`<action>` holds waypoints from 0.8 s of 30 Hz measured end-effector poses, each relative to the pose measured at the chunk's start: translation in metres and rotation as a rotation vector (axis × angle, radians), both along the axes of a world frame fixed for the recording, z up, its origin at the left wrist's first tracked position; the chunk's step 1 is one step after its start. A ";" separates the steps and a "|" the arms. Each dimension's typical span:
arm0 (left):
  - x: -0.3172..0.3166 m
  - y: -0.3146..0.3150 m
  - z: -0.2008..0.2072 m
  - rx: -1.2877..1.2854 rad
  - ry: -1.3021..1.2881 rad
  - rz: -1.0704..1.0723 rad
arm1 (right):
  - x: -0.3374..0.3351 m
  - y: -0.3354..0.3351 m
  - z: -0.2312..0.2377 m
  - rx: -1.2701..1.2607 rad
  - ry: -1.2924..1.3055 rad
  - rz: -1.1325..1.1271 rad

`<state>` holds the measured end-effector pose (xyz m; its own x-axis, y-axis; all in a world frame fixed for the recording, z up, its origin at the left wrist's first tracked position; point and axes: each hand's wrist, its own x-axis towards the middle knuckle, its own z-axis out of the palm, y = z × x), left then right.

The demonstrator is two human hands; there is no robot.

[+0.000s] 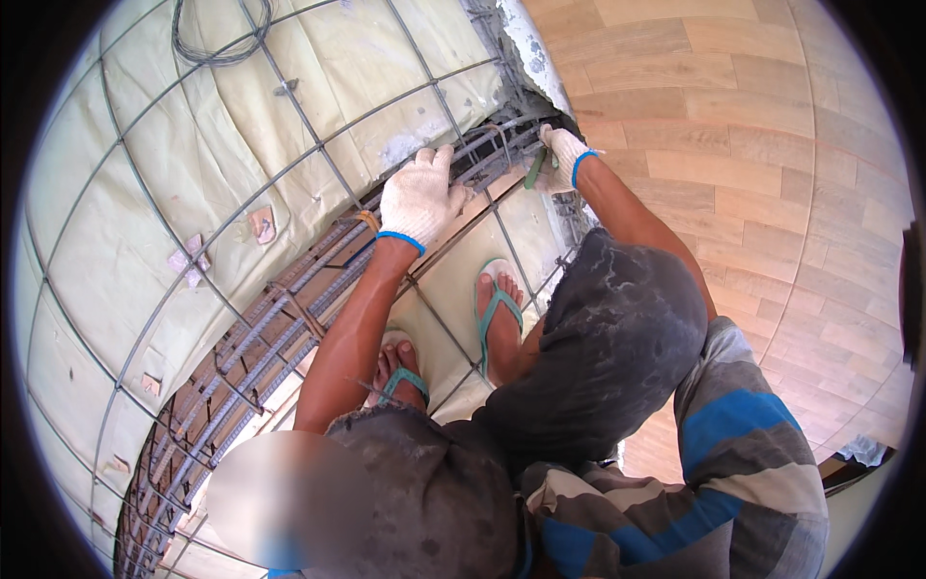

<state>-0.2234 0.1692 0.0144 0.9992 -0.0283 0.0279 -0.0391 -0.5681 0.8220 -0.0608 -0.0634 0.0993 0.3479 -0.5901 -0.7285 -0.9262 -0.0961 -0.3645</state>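
My left hand [417, 201], in a white knit glove with a blue cuff, lies over the edge of the rebar cage [253, 349], fingers stretched and thumb apart. At the far end of that cage, beside a broken concrete edge [536, 60], my right hand [563, 162] wears a matching glove. Its fingers are closed around a green-handled tool [533, 172]; the tool's working end is hidden among the bars. Several steel bars run between my hands, with a bent tie bar [502, 141] across them.
A grid of thin steel bars [313, 147] covers pale sheeting [217, 125] on the left. A wire coil [220, 56] lies at the upper left. Wood-look flooring [714, 145] spans the right. My sandalled feet [500, 318] stand on sheeting beside the trench-like cage.
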 end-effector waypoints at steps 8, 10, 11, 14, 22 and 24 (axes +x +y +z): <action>0.002 -0.002 0.002 -0.011 -0.010 -0.005 | -0.001 -0.036 0.006 0.129 -0.068 0.176; 0.004 -0.002 0.002 -0.007 -0.005 -0.007 | -0.003 -0.037 0.010 0.143 -0.059 0.205; 0.004 -0.002 0.002 -0.003 0.004 -0.009 | -0.006 -0.037 0.008 0.157 -0.083 0.177; 0.004 -0.002 0.003 -0.010 0.013 -0.013 | -0.013 -0.039 0.004 0.206 -0.146 0.110; 0.003 0.001 0.006 -0.030 -0.006 0.000 | -0.014 -0.014 0.020 0.095 -0.093 0.071; 0.004 0.000 0.007 -0.018 0.008 0.006 | -0.008 -0.013 0.022 0.036 -0.049 0.071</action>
